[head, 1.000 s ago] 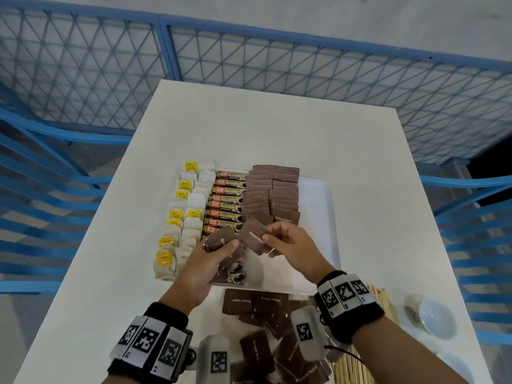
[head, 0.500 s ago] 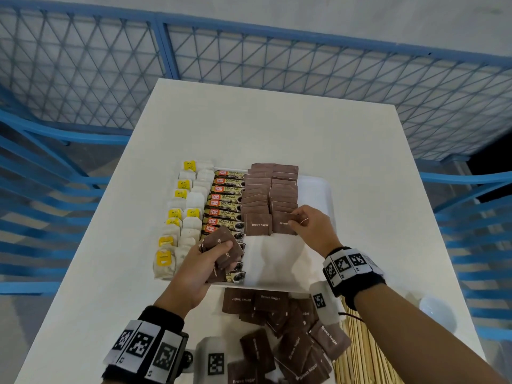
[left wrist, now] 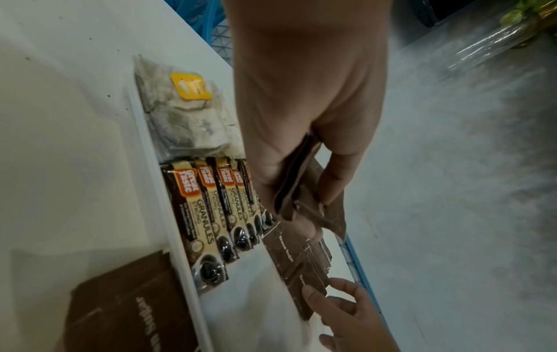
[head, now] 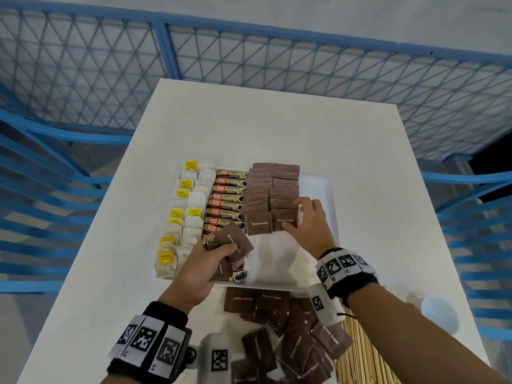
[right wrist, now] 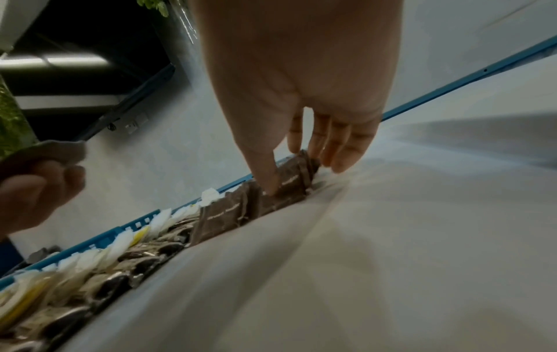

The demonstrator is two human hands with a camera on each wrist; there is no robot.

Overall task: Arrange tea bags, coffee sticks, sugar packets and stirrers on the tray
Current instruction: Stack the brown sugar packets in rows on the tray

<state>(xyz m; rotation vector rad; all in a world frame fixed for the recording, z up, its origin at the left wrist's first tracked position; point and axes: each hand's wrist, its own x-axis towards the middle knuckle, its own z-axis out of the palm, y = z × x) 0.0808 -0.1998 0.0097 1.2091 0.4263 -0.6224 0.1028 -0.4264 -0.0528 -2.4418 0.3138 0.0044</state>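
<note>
A white tray (head: 328, 191) holds a column of tea bags (head: 191, 217), a column of coffee sticks (head: 227, 203) and two rows of brown sugar packets (head: 270, 189). My left hand (head: 232, 253) hovers over the tray's near left part and grips a small stack of sugar packets (head: 234, 238), also seen in the left wrist view (left wrist: 316, 212). My right hand (head: 295, 217) pinches the front packet (head: 282, 217) of the right sugar row, thumb on its face and fingers at its right edge. The right wrist view shows that packet (right wrist: 289, 188) lying on the row.
A loose pile of brown sugar packets (head: 291, 328) lies on the table just in front of the tray. Wooden stirrers (head: 360, 353) lie to its right, under my right forearm. A small white bowl (head: 439, 318) sits at the near right. Blue railings surround the table.
My right hand took a sugar packet from beside the left hand's stack, carried it forward and right, and laid it at the front of the right row. The left hand barely moved.
</note>
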